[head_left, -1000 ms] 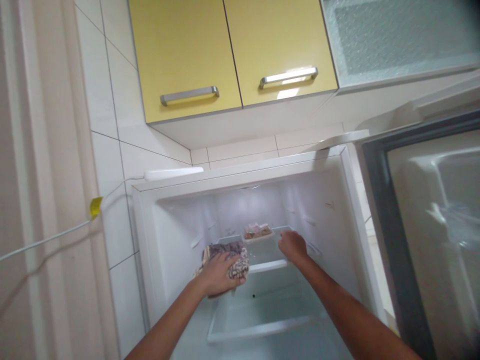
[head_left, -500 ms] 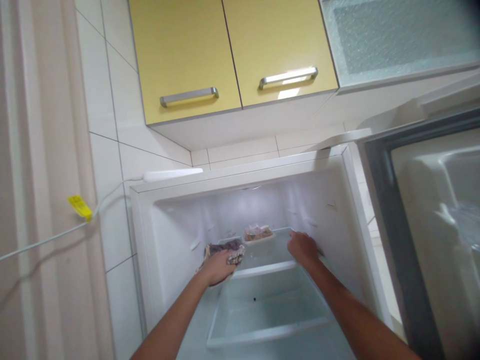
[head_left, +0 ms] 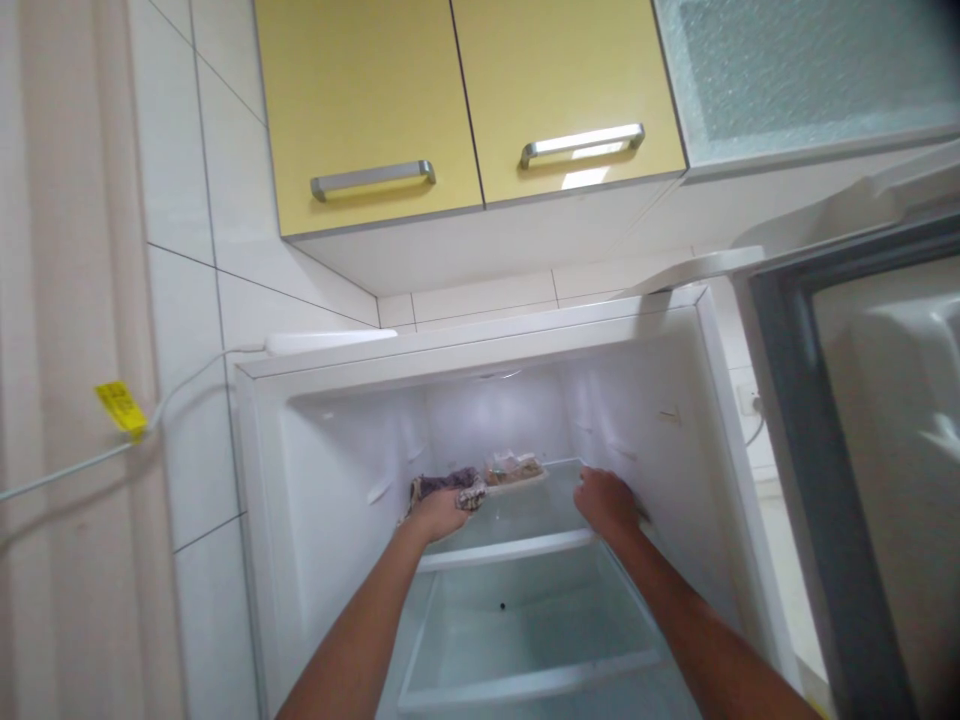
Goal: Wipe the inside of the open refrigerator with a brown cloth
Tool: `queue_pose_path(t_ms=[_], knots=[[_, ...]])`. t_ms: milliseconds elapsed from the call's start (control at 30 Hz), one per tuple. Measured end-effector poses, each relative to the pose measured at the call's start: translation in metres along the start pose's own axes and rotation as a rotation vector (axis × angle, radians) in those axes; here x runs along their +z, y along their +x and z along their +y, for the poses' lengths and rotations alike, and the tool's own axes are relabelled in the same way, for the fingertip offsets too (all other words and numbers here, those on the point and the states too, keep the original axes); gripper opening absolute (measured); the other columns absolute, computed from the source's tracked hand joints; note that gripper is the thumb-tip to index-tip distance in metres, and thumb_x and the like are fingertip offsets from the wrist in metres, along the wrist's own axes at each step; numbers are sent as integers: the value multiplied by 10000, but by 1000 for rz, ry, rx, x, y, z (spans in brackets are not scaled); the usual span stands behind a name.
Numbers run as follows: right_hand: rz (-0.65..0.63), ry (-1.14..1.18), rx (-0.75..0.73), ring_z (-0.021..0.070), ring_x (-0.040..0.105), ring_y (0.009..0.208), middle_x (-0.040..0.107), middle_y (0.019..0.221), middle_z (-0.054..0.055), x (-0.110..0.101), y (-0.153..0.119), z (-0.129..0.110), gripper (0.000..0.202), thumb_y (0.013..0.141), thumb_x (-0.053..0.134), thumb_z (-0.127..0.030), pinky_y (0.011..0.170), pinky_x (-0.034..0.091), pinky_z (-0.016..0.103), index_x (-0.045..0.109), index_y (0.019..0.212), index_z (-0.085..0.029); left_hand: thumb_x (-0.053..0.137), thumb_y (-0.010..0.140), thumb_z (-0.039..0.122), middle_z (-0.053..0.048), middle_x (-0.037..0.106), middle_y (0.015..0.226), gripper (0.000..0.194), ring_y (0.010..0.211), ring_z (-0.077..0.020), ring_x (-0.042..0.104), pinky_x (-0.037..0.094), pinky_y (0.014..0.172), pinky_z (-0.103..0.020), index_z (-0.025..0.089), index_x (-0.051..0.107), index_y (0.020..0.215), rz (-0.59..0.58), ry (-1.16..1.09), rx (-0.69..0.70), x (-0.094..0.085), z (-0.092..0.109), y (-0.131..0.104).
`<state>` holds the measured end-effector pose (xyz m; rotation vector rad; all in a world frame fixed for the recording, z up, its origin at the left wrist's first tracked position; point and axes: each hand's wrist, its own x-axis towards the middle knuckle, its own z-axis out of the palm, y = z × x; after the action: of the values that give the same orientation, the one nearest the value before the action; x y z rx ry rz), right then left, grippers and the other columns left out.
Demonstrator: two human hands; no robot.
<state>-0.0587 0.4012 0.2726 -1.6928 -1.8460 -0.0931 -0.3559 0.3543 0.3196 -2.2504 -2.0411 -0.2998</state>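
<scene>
My left hand [head_left: 441,515] is closed on a crumpled, dark patterned cloth [head_left: 448,483], pressed to the left part of a glass shelf [head_left: 536,508] inside an open refrigerator. At the shelf's right side, my right hand [head_left: 606,500] has its fingers curled round the edge; the fingertips are partly hidden. Toward the back of the shelf, between my hands, sits a small shallow tray [head_left: 514,470] with something in clear wrapping, too blurred to name.
Below the shelf is a clear drawer [head_left: 525,625] with a pale front rim. The refrigerator door [head_left: 840,460] stands open at right. Yellow cabinets [head_left: 367,100] hang above. A white cable [head_left: 195,385] with a yellow tag [head_left: 121,410] runs along the left.
My left hand and the cloth have moved a little farther back on the shelf, uncovering more of its front rim. My right hand stays at the shelf's right edge. The view has shifted slightly.
</scene>
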Motion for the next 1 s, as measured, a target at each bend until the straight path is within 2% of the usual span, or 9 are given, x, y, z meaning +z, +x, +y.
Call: queue_pose_path(t_ms=[133,233,467,533,633,700,767,900,1000], knots=[[-3,1,2,285,715,1071,767,1087,203,-3,-1,-1,359,861,427,-118,893,515,355,737,1041,-106,559,821,361,-17,786,1177,372,1146,-274,695,525,997,-357,296,745,1137,-28,-34,40,-5,5,-8],[-7,2,7,292,713,1078,764,1099,209,-5,-2,-1,355,861,432,-119,900,519,364,738,1040,-96,573,802,300,-15,779,1199,383,1156,-267,691,511,1016,-348,285,748,1142,-40,-58,94,-10,8,-21],[-31,14,7,305,710,1100,754,1127,235,-7,-5,-2,363,871,435,-118,919,524,392,740,1060,-69,515,843,202,17,740,1291,452,1201,-203,665,480,1048,-298,279,706,1245,-52,-124,233,-28,13,-83],[-35,14,12,314,709,1101,753,1125,242,-8,-6,-3,367,869,434,-110,910,527,396,743,1061,-58,536,840,195,23,748,1271,431,1172,-218,675,493,1026,-317,313,722,1210,-62,-52,309,-39,19,-103],[-33,21,12,321,706,1106,752,1131,245,-11,-8,-4,366,871,437,-105,904,527,394,746,1060,-50,549,847,177,-27,780,1132,329,1148,-290,669,488,1032,-425,329,790,1009,-65,216,367,-59,33,-123],[-29,29,10,319,706,1103,753,1130,247,-13,-9,-5,364,871,438,-97,903,527,389,748,1056,-47,521,880,186,-77,776,1072,310,1219,-329,615,427,1100,-496,306,806,889,-32,396,382,-72,40,-131],[-27,39,8,316,707,1098,755,1122,246,-15,-10,-6,365,866,438,-87,902,529,390,749,1052,-46,486,896,172,-114,762,1118,343,1322,-343,533,299,1201,-535,275,812,876,18,523,403,-83,41,-138],[-21,61,-4,313,702,1110,753,1127,243,-17,-13,-6,365,861,440,-86,906,533,394,749,1053,-49,537,825,132,-190,670,1351,359,1417,-392,445,56,1269,-599,192,796,1067,80,773,215,-96,26,-156],[-17,71,-7,309,705,1104,755,1116,247,-17,-14,-6,365,862,438,-78,900,535,391,752,1045,-51,694,710,239,-246,546,1486,516,1462,-478,360,-61,1242,-667,157,735,1219,56,885,133,-94,16,-169]])
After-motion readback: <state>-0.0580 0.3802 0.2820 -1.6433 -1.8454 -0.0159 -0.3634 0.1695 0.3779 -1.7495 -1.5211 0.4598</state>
